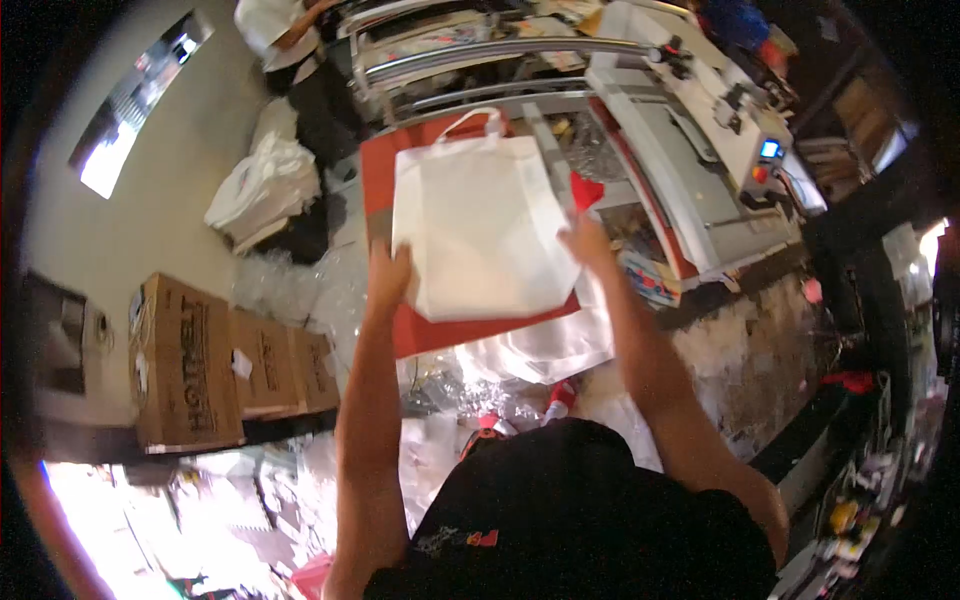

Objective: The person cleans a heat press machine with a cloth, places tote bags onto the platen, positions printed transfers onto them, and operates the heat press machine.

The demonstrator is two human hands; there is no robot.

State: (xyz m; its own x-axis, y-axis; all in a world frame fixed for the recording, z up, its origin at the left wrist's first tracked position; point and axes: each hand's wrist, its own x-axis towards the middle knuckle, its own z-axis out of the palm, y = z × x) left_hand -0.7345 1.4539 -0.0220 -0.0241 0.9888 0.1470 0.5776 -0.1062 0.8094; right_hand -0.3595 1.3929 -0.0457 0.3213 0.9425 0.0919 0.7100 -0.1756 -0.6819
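A white tote bag point(480, 225) lies flat over a red-orange pad point(430, 335), its handle loop pointing away from me. My left hand point(390, 270) grips the bag's left edge near the lower corner, thumb on top. At the opposite edge my right hand point(588, 240) is closed on the bag's side, its fingertips partly hidden and blurred. Just beyond that hand shows a red piece of material point(586, 190). Shiny white material point(545, 350) hangs below the pad's near edge.
A press-like machine point(690, 190) with a lit control panel point(768, 150) and metal rails point(510, 48) stands at the right and back. Cardboard boxes point(190, 360) and a white bundle point(268, 185) are at the left. Another person point(285, 35) stands at the back left.
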